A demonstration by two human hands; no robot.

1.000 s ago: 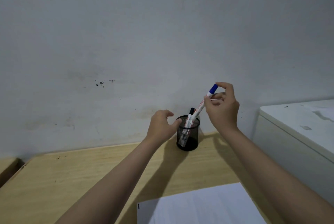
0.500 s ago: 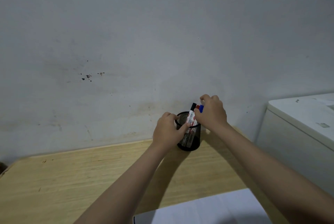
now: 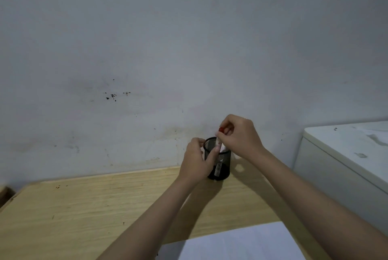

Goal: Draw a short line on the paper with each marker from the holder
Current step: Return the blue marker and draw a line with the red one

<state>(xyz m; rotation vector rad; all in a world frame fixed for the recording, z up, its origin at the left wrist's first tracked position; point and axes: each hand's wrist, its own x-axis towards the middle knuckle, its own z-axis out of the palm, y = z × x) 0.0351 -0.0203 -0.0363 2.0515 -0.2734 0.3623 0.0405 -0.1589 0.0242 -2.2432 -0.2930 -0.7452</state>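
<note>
From the head view, the black mesh holder (image 3: 218, 160) stands on the wooden table (image 3: 84, 207) near the wall. The left hand (image 3: 196, 160) wraps its side, thumb across the front mesh, fingers closed on it. The right hand (image 3: 239, 136) hovers over the rim, fingertips pinched on the red-capped marker (image 3: 221, 129), which seems to be partly in the holder. The paper (image 3: 241, 245) lies at the near edge.
</note>
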